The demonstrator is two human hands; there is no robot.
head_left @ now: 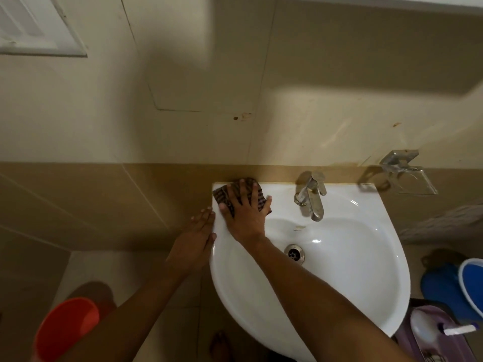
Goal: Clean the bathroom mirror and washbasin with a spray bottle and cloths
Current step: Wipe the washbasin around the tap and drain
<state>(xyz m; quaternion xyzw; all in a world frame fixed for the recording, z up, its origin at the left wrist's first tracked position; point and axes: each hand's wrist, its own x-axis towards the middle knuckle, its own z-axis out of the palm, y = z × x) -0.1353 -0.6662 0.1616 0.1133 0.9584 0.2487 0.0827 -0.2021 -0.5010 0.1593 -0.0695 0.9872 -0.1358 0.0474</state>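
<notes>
A white washbasin (352, 257) is fixed to the tiled wall, with a chrome tap (312, 198) at its back and a metal drain (294, 253) in the bowl. A dark patterned cloth (224, 195) lies on the basin's back left corner. My right hand (244, 210) presses flat on the cloth with its fingers spread. My left hand (198, 236) rests with straight fingers against the basin's left outer edge. The mirror is outside the view. A white bottle (423, 327) with a purple-and-white nozzle stands low at the right.
An orange bucket (65, 327) stands on the floor at lower left. At the right are a blue bucket (470, 288) and a purple container (439, 343). A clear soap holder (407, 176) juts from the wall right of the tap. A white window frame (39, 27) is at upper left.
</notes>
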